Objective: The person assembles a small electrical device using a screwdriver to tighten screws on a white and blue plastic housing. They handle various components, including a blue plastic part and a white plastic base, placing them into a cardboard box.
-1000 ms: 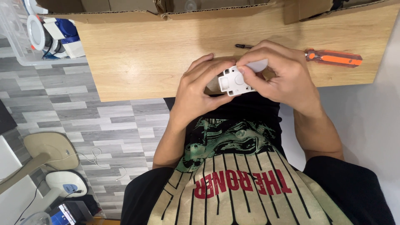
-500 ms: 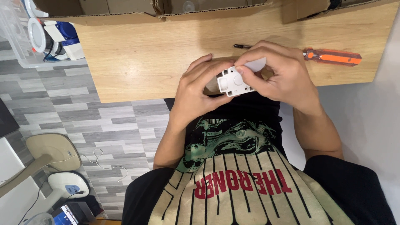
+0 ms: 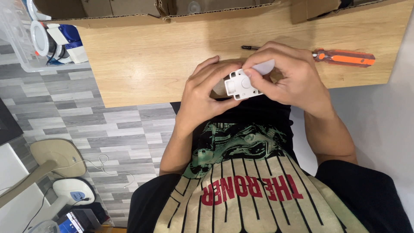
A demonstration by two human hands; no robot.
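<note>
Both my hands hold a small white plastic part (image 3: 239, 85) with a round boss, just over the near edge of a wooden table (image 3: 151, 64). My left hand (image 3: 202, 97) cups it from the left with fingers curled over its top. My right hand (image 3: 290, 75) pinches it from the right, thumb and forefinger on its upper corner, beside a pale flat piece (image 3: 264, 67). An orange-handled screwdriver (image 3: 340, 57) lies on the table just behind my right hand, its dark tip (image 3: 246, 48) pointing left.
Cardboard boxes (image 3: 172, 8) line the table's far edge. A clear plastic bin (image 3: 26, 39) with white and blue parts stands at the left. Below on the grey plank floor are a beige lamp base (image 3: 56, 153), a white cable and a small white device (image 3: 73, 192).
My hands and the white part have stayed in place; only a slight shift of the fingers shows.
</note>
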